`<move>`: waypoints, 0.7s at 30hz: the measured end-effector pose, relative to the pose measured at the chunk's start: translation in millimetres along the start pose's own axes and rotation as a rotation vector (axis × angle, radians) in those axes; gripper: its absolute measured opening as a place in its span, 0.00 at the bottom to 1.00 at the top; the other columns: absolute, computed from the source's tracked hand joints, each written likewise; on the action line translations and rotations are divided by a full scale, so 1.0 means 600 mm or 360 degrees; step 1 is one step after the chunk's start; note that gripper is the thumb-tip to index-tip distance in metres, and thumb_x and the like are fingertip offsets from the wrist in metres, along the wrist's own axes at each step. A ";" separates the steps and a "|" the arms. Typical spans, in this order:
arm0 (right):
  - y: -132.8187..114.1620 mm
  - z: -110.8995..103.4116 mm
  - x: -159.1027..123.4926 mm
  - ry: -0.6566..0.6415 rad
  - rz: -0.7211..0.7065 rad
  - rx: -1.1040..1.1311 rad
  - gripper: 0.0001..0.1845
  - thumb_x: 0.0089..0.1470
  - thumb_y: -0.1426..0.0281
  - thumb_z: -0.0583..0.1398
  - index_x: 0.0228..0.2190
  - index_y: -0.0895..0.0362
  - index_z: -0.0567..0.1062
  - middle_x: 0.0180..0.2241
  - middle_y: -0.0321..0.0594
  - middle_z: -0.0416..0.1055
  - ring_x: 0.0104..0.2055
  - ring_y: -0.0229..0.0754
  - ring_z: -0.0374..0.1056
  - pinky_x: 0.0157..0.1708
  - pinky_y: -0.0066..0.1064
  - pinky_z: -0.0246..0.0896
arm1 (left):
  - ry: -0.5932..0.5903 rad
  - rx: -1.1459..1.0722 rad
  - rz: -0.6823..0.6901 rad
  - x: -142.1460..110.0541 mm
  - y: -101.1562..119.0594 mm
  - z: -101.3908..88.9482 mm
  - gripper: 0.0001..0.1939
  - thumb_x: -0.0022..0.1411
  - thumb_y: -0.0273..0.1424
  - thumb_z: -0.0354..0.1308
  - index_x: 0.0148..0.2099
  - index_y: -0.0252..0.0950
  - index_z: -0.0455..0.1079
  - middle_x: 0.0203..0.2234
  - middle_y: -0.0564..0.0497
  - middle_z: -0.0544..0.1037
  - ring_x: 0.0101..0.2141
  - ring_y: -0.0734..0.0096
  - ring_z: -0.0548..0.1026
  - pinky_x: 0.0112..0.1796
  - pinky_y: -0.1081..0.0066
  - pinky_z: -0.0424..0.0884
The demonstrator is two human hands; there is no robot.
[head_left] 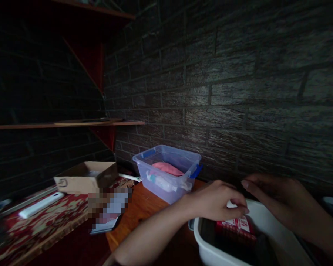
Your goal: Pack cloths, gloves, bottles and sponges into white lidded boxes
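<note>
My left hand (220, 201) is over the near left part of a white plastic bin (211, 251). Its thumb and index finger come together in a pinch, and anything between them is too small to make out. Facing it, above the bin's far right side, my right hand (280, 195) has its thumb and fingers bent close together. Shadow hides what they hold, if anything. Inside the bin, below my left hand, lies a red packet (235, 231) with white print, among dark things I cannot identify.
A clear purplish storage box (155, 184) with blue clips holds a pink cloth (168, 169) and white items. Left are an open cardboard box (76, 184), a white bar-shaped object (41, 205) and a pixelated flat item (111, 212). A shelf (44, 125) juts from the brick wall.
</note>
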State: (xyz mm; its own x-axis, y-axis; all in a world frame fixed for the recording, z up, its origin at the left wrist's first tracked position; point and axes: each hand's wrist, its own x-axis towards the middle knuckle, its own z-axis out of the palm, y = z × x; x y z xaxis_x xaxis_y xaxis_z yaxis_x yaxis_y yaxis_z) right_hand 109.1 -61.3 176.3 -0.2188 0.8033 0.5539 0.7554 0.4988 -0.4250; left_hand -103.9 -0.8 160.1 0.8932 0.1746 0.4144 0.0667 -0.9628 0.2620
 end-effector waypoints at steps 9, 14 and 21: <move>-0.076 0.011 0.046 -0.0067 0.0029 0.0098 0.15 0.64 0.57 0.57 0.36 0.50 0.80 0.31 0.36 0.80 0.34 0.44 0.77 0.33 0.32 0.69 | 0.0103 0.0107 -0.0194 -0.062 0.027 -0.107 0.10 0.68 0.34 0.57 0.43 0.35 0.78 0.36 0.48 0.83 0.36 0.70 0.79 0.39 0.75 0.69; -0.134 0.037 0.154 -0.0068 -0.0176 -0.0086 0.11 0.62 0.68 0.57 0.36 0.54 0.81 0.36 0.38 0.82 0.37 0.41 0.78 0.39 0.28 0.68 | 0.0168 0.0390 -0.0854 -0.127 -0.053 -0.218 0.12 0.66 0.30 0.54 0.42 0.33 0.78 0.32 0.52 0.82 0.33 0.71 0.77 0.35 0.75 0.67; -0.141 0.177 0.284 -0.0565 -0.0262 -0.0497 0.09 0.61 0.74 0.59 0.35 0.61 0.81 0.37 0.47 0.81 0.40 0.43 0.76 0.43 0.31 0.68 | -0.0430 0.0430 -0.1215 -0.158 -0.179 -0.214 0.07 0.63 0.32 0.63 0.38 0.32 0.77 0.33 0.52 0.80 0.38 0.63 0.78 0.41 0.67 0.73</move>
State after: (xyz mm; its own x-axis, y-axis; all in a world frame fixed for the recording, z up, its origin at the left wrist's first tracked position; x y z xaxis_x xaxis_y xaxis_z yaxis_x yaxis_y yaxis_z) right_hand -57.5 68.1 230.6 -0.5063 0.8105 0.2946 0.8302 0.5505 -0.0879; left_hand -252.7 112.8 204.8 0.6333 0.7736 -0.0222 0.7667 -0.6233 0.1540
